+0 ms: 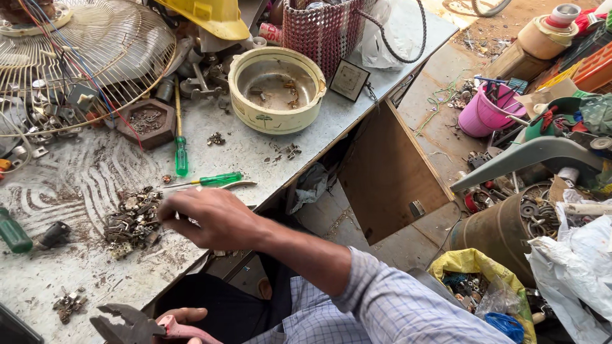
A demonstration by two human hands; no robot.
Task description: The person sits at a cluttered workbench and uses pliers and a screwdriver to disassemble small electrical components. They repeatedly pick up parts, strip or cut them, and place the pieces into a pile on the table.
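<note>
My right hand (pixel 213 220) reaches across the dusty workbench (pixel 76 185), back upward and fingers curled down. Its fingertips are at the edge of a pile of small metal parts (pixel 132 223). The fingers are blurred, so I cannot tell whether they pinch a piece. Just beyond the knuckles lies a green-handled screwdriver (pixel 213 180). My left hand (pixel 182 316) is low at the bench's front edge. It grips the pink handles of pliers (pixel 131 325), whose dark jaws point left.
A second green screwdriver (pixel 182 156), a hexagonal tray of bits (pixel 145 121), a cream bowl (pixel 276 89), a wire fan guard (pixel 76 57), a yellow helmet (pixel 210 16) and a woven basket (pixel 322 28) crowd the bench. An open cabinet door (pixel 389 172), a pink bucket (pixel 488 108) and scrap lie to the right.
</note>
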